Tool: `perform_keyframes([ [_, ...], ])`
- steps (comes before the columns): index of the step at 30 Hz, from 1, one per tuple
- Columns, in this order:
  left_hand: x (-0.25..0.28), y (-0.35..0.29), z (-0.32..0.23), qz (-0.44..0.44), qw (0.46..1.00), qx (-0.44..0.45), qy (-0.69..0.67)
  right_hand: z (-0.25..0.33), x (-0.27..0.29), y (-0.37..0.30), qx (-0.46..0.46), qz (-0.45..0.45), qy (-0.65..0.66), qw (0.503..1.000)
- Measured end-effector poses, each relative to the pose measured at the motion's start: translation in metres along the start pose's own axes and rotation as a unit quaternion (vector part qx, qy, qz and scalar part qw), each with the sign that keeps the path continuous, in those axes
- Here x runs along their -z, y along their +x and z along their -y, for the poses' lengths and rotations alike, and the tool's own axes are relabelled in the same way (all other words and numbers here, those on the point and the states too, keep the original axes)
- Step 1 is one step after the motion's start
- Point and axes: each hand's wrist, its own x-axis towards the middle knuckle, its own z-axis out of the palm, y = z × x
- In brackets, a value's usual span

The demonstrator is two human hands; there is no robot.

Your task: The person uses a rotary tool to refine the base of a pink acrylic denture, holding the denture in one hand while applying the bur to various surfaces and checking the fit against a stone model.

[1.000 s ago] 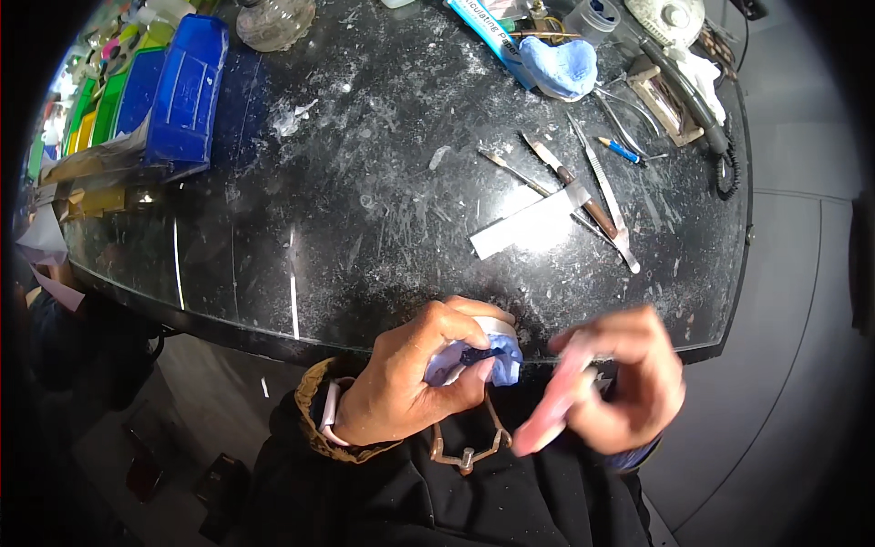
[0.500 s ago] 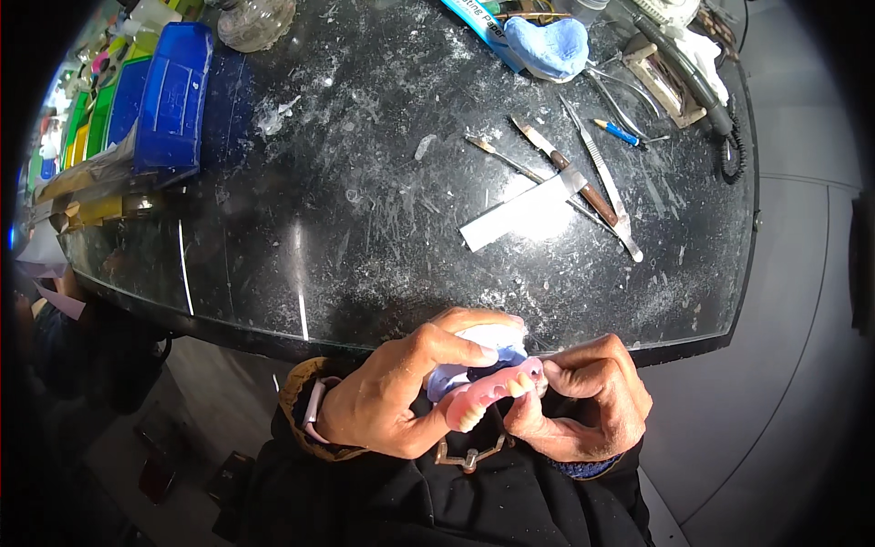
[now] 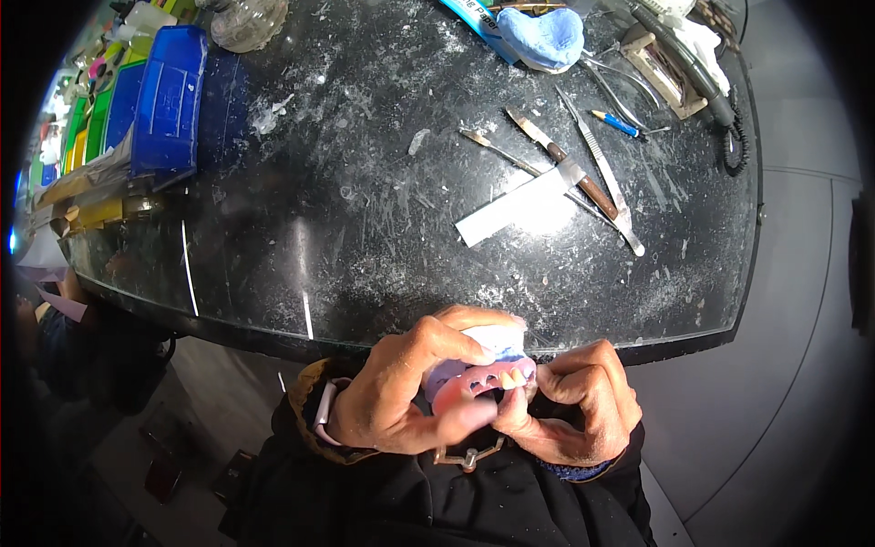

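Observation:
At the bench's near edge, my left hand is closed round a blue-and-white plaster dental cast. A pink denture base with a few cream teeth lies along the cast's near side. My left thumb, somewhat blurred, presses over the left part of the base and hides the teeth there. On the other side, my right hand has its thumb and bent fingers pinched at the right end of the base, beside the teeth. Below the cast a metal articulator frame shows in part.
Beyond my hands lie a white strip, a brown-handled knife, a metal carver and a blue pencil. Farther back sit another blue cast and pliers. Blue bins stand left, near a glass jar.
My left thumb has moved onto the left part of the pink base, covering teeth seen before. The base has tilted, and my right hand has shifted slightly left.

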Motion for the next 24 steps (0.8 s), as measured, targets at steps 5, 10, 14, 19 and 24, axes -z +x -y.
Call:
perform_keyframes([
  [5,-0.010,-0.003,-0.003,-0.038,0.998,-0.011,-0.054,-0.009,0.014,0.009,0.012,0.068,0.047,0.996],
  [10,-0.017,0.000,-0.013,-0.078,0.988,0.053,-0.120,-0.031,0.014,0.015,-0.032,0.179,0.271,0.945],
  [14,-0.017,0.005,-0.018,-0.085,0.991,0.073,-0.074,-0.035,0.015,0.016,-0.051,0.211,0.341,0.915],
  [19,-0.021,0.006,-0.020,-0.096,0.992,0.047,-0.070,-0.040,0.017,0.019,-0.052,0.234,0.410,0.880],
  [24,-0.021,0.006,-0.021,-0.079,0.991,0.051,-0.096,-0.039,0.020,0.022,-0.059,0.244,0.421,0.872],
])
